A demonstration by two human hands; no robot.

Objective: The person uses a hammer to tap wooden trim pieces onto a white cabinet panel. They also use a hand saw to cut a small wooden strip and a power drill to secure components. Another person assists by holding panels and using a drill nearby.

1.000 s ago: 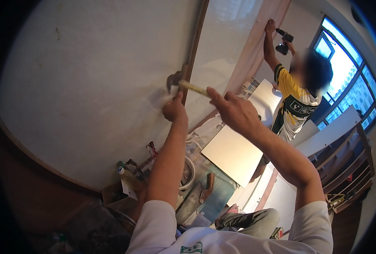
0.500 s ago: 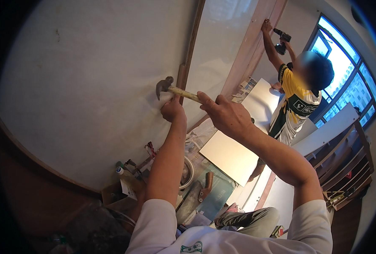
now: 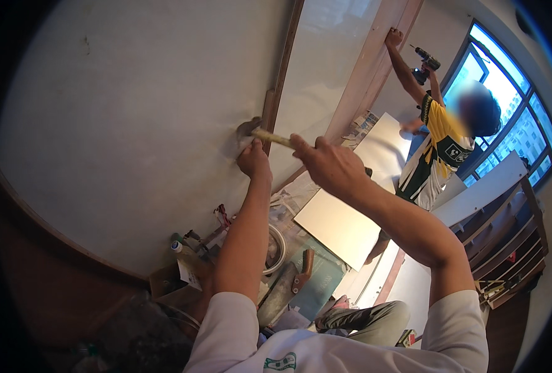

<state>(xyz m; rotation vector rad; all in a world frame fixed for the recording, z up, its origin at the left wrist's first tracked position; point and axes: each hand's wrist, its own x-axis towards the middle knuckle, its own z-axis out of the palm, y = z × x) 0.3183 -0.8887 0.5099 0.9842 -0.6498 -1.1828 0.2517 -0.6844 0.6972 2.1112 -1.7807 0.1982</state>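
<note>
A claw hammer (image 3: 272,137) is in my right hand (image 3: 333,165), its fingers wrapped round the pale wooden handle. The dark hammer head, blurred by motion, is just above my left hand (image 3: 253,159). The left fingers are closed and raised against the white wall panel (image 3: 145,118), beside its brown wooden edge strip (image 3: 280,68). Whatever they pinch is hidden behind the fingers and the blur.
A co-worker (image 3: 447,130) in a yellow, white and green shirt holds a cordless drill (image 3: 426,62). Below lie a handsaw (image 3: 303,272), a coil of white tubing (image 3: 276,250), a cardboard box (image 3: 171,280) and a pale board (image 3: 338,229). A shelf unit (image 3: 506,242) stands right.
The hammer head has shifted slightly right and is blurred, with my right hand nearly in place. The co-worker has leaned right, and the drill has moved away from that person's raised hand.
</note>
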